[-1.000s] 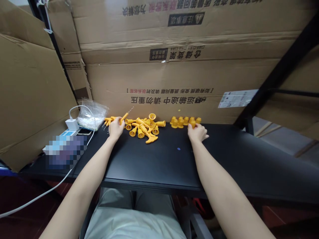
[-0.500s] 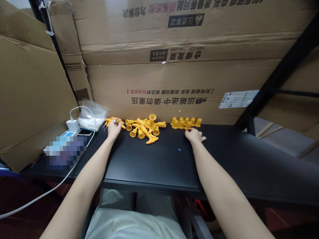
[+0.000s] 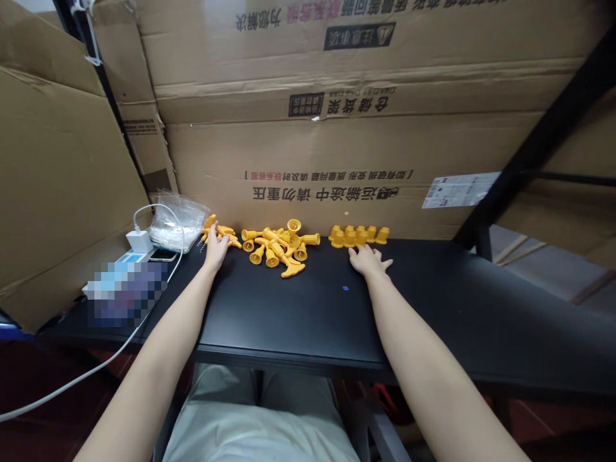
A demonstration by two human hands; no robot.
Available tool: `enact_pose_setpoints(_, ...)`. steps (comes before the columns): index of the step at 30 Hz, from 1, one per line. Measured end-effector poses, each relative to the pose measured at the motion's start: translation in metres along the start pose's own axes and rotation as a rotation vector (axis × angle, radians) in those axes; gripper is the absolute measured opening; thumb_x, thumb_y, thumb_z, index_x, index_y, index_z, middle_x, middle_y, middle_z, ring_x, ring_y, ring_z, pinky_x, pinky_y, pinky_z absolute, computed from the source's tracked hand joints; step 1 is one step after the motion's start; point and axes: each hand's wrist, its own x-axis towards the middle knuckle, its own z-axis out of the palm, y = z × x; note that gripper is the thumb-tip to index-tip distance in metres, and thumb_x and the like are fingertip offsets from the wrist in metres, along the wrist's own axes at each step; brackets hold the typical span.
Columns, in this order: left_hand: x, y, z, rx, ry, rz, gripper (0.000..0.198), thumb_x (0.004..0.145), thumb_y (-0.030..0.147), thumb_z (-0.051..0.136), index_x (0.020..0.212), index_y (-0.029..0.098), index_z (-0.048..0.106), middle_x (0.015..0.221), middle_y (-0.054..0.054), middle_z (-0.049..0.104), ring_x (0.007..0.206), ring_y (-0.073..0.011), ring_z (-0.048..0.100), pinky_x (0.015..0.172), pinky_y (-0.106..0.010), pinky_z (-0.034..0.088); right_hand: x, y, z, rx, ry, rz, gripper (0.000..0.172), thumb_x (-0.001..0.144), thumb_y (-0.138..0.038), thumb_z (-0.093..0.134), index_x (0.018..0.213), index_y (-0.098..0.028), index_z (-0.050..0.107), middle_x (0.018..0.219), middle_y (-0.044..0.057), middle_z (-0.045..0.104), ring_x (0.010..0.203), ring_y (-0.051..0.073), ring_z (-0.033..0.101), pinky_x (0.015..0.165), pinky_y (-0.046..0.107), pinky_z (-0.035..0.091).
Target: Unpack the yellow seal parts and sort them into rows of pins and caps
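At the left pile, my left hand [image 3: 217, 249] has its fingers closed around an orange T-shaped handle [image 3: 210, 221], whose end sticks up past the index finger. More orange handles [image 3: 226, 230] with metal screw ends lie beside and under that hand. My right hand [image 3: 369, 260] rests on the table with fingers spread and nothing visible in them. Just beyond its fingertips stands a group of yellow cup-shaped caps [image 3: 350, 238] in rough rows. Between my hands is a heap of orange handles joined to flared sockets [image 3: 273, 246].
A black table [image 3: 289, 314] bears everything, with a cardboard sheet [image 3: 216, 154] upright behind it. On the left are a clear plastic bag [image 3: 178, 221], a phone [image 3: 163, 255], a white charger [image 3: 139, 241] and its cable. A small blue piece [image 3: 345, 289] lies near my right hand.
My right hand has let go of a yellow cap, which now stands with the group, and its fingers have spread. At my left hand, an orange handle has tipped upward.
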Motion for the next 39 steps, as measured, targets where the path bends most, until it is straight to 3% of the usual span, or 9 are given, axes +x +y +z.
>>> enact_pose_setpoints(5,0.001,-0.002,-0.010,0.258,0.090,0.239,0.050,0.081,0.018,0.052,0.131,0.019,0.050,0.129,-0.013,0.055,0.103,-0.0201,0.062,0.092,-0.035,0.052,-0.003,-0.004,-0.001,-0.036,0.027,-0.022,0.047,0.094,-0.037,0.030,0.131,-0.018,0.051,0.147,0.011,0.040,0.135,0.032,0.029,0.106,0.066,0.019)
enact_pose_setpoints(9,0.004,-0.006,-0.010,0.420,0.056,0.272,0.042,0.084,0.015,0.046,0.124,0.017,0.057,0.125,-0.013,0.060,0.116,-0.0225,0.057,0.101,-0.039,0.046,-0.006,-0.006,-0.002,-0.043,0.024,-0.013,0.046,0.094,-0.036,0.031,0.128,-0.016,0.053,0.146,0.011,0.042,0.134,0.031,0.030,0.107,0.064,0.021)
enact_pose_setpoints(13,0.004,-0.009,-0.005,0.624,-0.068,0.224,0.040,0.085,0.013,0.041,0.120,0.017,0.061,0.133,-0.012,0.057,0.129,-0.0233,0.048,0.110,-0.043,0.036,-0.007,-0.007,-0.004,-0.044,0.022,-0.008,0.046,0.094,-0.036,0.031,0.130,-0.017,0.052,0.147,0.011,0.040,0.135,0.031,0.030,0.107,0.063,0.021)
enact_pose_setpoints(18,-0.002,-0.004,0.001,0.940,-0.320,0.081,0.042,0.091,0.027,0.040,0.130,0.023,0.055,0.152,-0.010,0.034,0.142,-0.0318,0.025,0.112,-0.063,0.017,-0.008,-0.008,-0.004,-0.033,0.021,-0.013,0.044,0.094,-0.036,0.033,0.128,-0.018,0.054,0.144,0.013,0.042,0.133,0.032,0.032,0.106,0.064,0.021)
enact_pose_setpoints(23,-0.004,-0.002,0.003,1.028,-0.343,0.060,0.052,0.090,0.027,0.038,0.140,0.014,0.042,0.155,-0.017,0.024,0.144,-0.0291,0.021,0.115,-0.048,0.023,-0.008,-0.010,-0.004,-0.012,0.066,-0.029,0.041,0.092,-0.032,0.035,0.122,-0.016,0.058,0.138,0.015,0.048,0.129,0.033,0.036,0.104,0.066,0.020)
enact_pose_setpoints(26,-0.003,-0.005,0.004,1.017,-0.318,0.063,0.053,0.088,0.022,0.039,0.139,0.010,0.041,0.155,-0.020,0.022,0.143,-0.0302,0.024,0.113,-0.047,0.028,-0.011,-0.016,-0.008,0.001,0.179,-0.052,0.039,0.090,-0.028,0.035,0.117,-0.013,0.060,0.129,0.018,0.054,0.121,0.032,0.044,0.103,0.062,0.023)
enact_pose_setpoints(32,-0.002,-0.006,0.009,0.940,-0.223,0.115,0.048,0.085,0.020,0.042,0.132,0.012,0.049,0.152,-0.021,0.030,0.138,-0.0347,0.032,0.108,-0.053,0.033,-0.028,-0.048,-0.020,0.079,0.428,-0.331,0.035,0.089,-0.024,0.033,0.104,-0.012,0.062,0.108,0.019,0.062,0.104,0.031,0.052,0.090,0.047,0.035)
enact_pose_setpoints(36,-0.002,-0.003,0.012,0.948,-0.199,0.111,0.047,0.086,0.023,0.040,0.131,0.014,0.051,0.150,-0.022,0.032,0.135,-0.0387,0.034,0.104,-0.060,0.033,-0.045,-0.074,-0.011,0.114,0.399,-0.655,0.034,0.089,-0.024,0.036,0.112,-0.015,0.060,0.114,0.016,0.063,0.105,0.028,0.054,0.091,0.043,0.036)
enact_pose_setpoints(39,-0.002,-0.002,0.014,0.940,-0.178,0.099,0.046,0.087,0.025,0.040,0.130,0.015,0.053,0.149,-0.021,0.034,0.135,-0.0387,0.034,0.104,-0.060,0.033,-0.053,-0.087,0.002,0.076,0.343,-0.741,0.040,0.091,-0.026,0.037,0.125,-0.016,0.053,0.127,0.015,0.058,0.111,0.028,0.052,0.096,0.048,0.034)
